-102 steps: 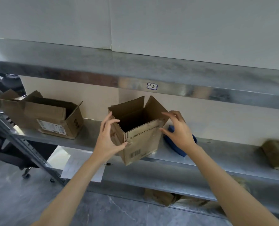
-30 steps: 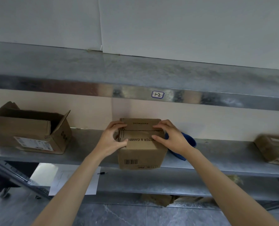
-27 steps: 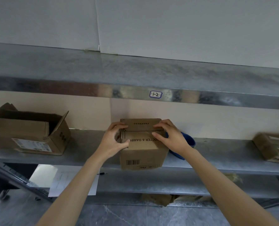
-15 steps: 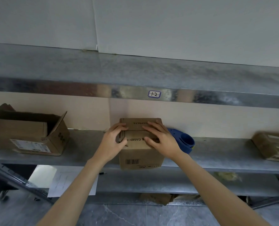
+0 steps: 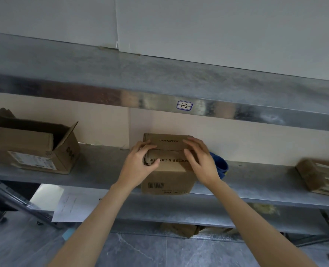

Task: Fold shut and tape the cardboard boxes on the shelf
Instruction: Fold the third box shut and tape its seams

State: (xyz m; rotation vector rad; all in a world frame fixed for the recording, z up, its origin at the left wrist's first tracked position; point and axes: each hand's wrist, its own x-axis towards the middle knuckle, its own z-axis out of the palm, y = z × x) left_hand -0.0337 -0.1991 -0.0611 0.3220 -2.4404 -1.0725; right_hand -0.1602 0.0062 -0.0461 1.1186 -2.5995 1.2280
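A small brown cardboard box [image 5: 168, 177] with a barcode stands on the metal shelf [image 5: 102, 170], its top flaps folded flat and meeting along a seam. My left hand [image 5: 139, 164] grips the box's top left edge, thumb on the front flap. My right hand [image 5: 202, 160] lies flat on the right side of the top flaps, pressing them down. A blue tape dispenser [image 5: 221, 167] lies just right of the box, partly hidden behind my right hand.
A larger cardboard box [image 5: 32, 147] with open flaps sits at the shelf's left. A third box [image 5: 319, 176], blurred, lies at the far right. An upper shelf [image 5: 159, 87] with a label overhangs. A paper sheet [image 5: 77, 205] lies below.
Since 3.4 s ago the small box's flaps went from open to folded shut. In the last second my right hand slid inward onto the top, uncovering the blue tape dispenser.
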